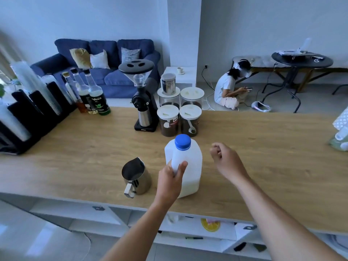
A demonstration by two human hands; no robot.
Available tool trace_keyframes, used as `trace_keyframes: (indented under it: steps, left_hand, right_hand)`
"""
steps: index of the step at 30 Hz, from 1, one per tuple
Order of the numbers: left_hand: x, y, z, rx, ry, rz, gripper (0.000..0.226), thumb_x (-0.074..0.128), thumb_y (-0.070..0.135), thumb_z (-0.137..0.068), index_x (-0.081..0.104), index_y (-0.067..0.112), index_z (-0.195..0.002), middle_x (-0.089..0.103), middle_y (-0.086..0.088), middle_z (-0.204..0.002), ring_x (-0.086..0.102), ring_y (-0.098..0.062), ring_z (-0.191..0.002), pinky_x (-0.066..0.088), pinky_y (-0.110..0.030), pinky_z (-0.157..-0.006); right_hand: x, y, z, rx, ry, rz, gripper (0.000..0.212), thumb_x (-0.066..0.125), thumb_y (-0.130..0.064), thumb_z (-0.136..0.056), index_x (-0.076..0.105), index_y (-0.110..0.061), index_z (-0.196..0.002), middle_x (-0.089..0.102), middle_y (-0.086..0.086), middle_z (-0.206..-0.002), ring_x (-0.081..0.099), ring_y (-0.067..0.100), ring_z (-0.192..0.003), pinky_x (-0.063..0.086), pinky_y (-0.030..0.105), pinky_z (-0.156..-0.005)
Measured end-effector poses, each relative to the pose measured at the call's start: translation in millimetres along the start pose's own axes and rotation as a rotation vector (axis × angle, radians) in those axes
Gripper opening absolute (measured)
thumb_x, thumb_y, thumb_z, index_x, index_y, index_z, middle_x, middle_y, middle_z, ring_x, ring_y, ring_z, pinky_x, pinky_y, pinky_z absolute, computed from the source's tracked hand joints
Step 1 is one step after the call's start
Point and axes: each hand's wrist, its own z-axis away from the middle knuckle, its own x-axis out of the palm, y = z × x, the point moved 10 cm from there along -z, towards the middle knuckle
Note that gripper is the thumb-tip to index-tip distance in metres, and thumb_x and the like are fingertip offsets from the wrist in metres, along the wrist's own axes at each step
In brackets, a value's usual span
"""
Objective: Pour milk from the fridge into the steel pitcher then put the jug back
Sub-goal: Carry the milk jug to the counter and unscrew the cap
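Observation:
A white plastic milk jug (190,166) with a blue cap (182,141) stands upright on the wooden counter (263,166). My left hand (170,180) grips its handle from the near side. Just left of the jug stands the steel pitcher (136,176), open-topped, spout pointing away, handle toward me; a little milk shows at its bottom. My right hand (225,160) hovers to the right of the jug, fingers curled in, holding nothing and not touching the jug. The cap is on the jug.
Behind the jug stand several lidded jars (168,121) and a coffee grinder (144,102). Syrup bottles (94,97) and cup holders (28,110) line the left. A person (228,87) sits on the floor beyond the counter. Shelves lie below the counter's near edge.

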Motion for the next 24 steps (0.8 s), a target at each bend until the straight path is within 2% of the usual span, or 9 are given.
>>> trace_keyframes:
  steps: [4, 7, 9, 11, 14, 17, 18, 21, 24]
  left_hand:
    - [-1, 1, 1, 0.007, 0.022, 0.029, 0.040, 0.057, 0.041, -0.097, 0.041, 0.026, -0.063, 0.046, 0.008, -0.050, 0.042, -0.010, -0.050, 0.037, -0.029, -0.054]
    - [-2, 6, 2, 0.017, 0.022, 0.054, 0.043, 0.057, 0.036, -0.098, 0.039, 0.030, -0.060, 0.044, 0.012, -0.044, 0.037, -0.005, -0.045, 0.032, -0.024, -0.050]
    - [-1, 6, 3, 0.024, 0.021, 0.068, 0.043, 0.057, 0.036, -0.098, 0.038, 0.030, -0.060, 0.041, 0.013, -0.043, 0.035, -0.006, -0.045, 0.029, -0.021, -0.049]
    - [-1, 6, 0, 0.037, 0.005, 0.061, 0.045, 0.056, 0.036, -0.098, 0.036, 0.029, -0.059, 0.037, 0.013, -0.042, 0.032, -0.006, -0.044, 0.026, -0.020, -0.047]
    - [0, 6, -3, 0.066, -0.039, 0.056, 0.045, 0.055, 0.034, -0.100, 0.035, 0.030, -0.060, 0.038, 0.013, -0.041, 0.032, -0.006, -0.041, 0.024, -0.018, -0.046]
    - [1, 5, -5, 0.071, -0.049, 0.048, 0.046, 0.055, 0.034, -0.099, 0.034, 0.027, -0.060, 0.038, 0.012, -0.040, 0.032, -0.007, -0.039, 0.024, -0.018, -0.045]
    - [1, 5, -5, 0.069, -0.046, 0.049, 0.046, 0.055, 0.034, -0.099, 0.034, 0.027, -0.059, 0.038, 0.012, -0.039, 0.032, -0.007, -0.039, 0.024, -0.018, -0.045]
    - [2, 8, -4, 0.085, -0.031, 0.058, 0.041, 0.055, 0.031, -0.100, 0.038, 0.028, -0.062, 0.043, 0.014, -0.043, 0.037, -0.006, -0.043, 0.027, -0.018, -0.046]
    - [4, 8, -4, 0.088, -0.023, 0.070, 0.036, 0.055, 0.031, -0.100, 0.043, 0.028, -0.066, 0.047, 0.015, -0.045, 0.040, -0.005, -0.044, 0.029, -0.017, -0.047]
  right_hand:
    - [-19, -110, -10, -0.212, -0.155, 0.043, 0.042, 0.041, -0.057, -0.093, 0.065, -0.025, -0.106, 0.070, -0.003, -0.099, 0.064, 0.018, -0.090, 0.048, 0.032, -0.074]
    - [-7, -157, -3, -0.276, -0.228, 0.450, 0.057, 0.033, -0.070, -0.089, 0.058, -0.019, -0.080, 0.060, -0.001, -0.083, 0.056, 0.023, -0.078, 0.043, 0.034, -0.066]
    - [1, -169, 0, -0.299, -0.232, 0.711, 0.058, 0.033, -0.065, -0.092, 0.046, -0.015, -0.067, 0.054, 0.003, -0.081, 0.050, 0.025, -0.075, 0.037, 0.034, -0.064]
    - [4, -178, 2, -0.329, -0.216, 0.783, 0.053, 0.036, -0.054, -0.096, 0.038, -0.014, -0.061, 0.061, 0.008, -0.089, 0.049, 0.026, -0.076, 0.034, 0.033, -0.064]
    - [9, -188, 5, -0.389, -0.210, 0.818, 0.046, 0.037, -0.043, -0.099, 0.039, -0.011, -0.066, 0.065, 0.011, -0.102, 0.054, 0.029, -0.084, 0.034, 0.033, -0.065]
    - [14, -193, 9, -0.469, -0.241, 0.879, 0.046, 0.035, -0.038, -0.101, 0.038, -0.011, -0.065, 0.065, 0.012, -0.101, 0.052, 0.030, -0.081, 0.033, 0.034, -0.064]
    - [15, -194, 10, -0.496, -0.258, 0.902, 0.044, 0.034, -0.037, -0.102, 0.043, -0.010, -0.068, 0.065, 0.012, -0.102, 0.054, 0.030, -0.082, 0.033, 0.034, -0.064]
    - [17, -195, 14, -0.552, -0.305, 0.949, 0.041, 0.033, -0.037, -0.103, 0.061, -0.006, -0.102, 0.064, 0.013, -0.107, 0.061, 0.032, -0.098, 0.033, 0.034, -0.065]
    - [20, -195, 16, -0.590, -0.319, 0.971, 0.042, 0.033, -0.037, -0.103, 0.058, -0.004, -0.111, 0.064, 0.014, -0.110, 0.061, 0.033, -0.101, 0.034, 0.034, -0.065]
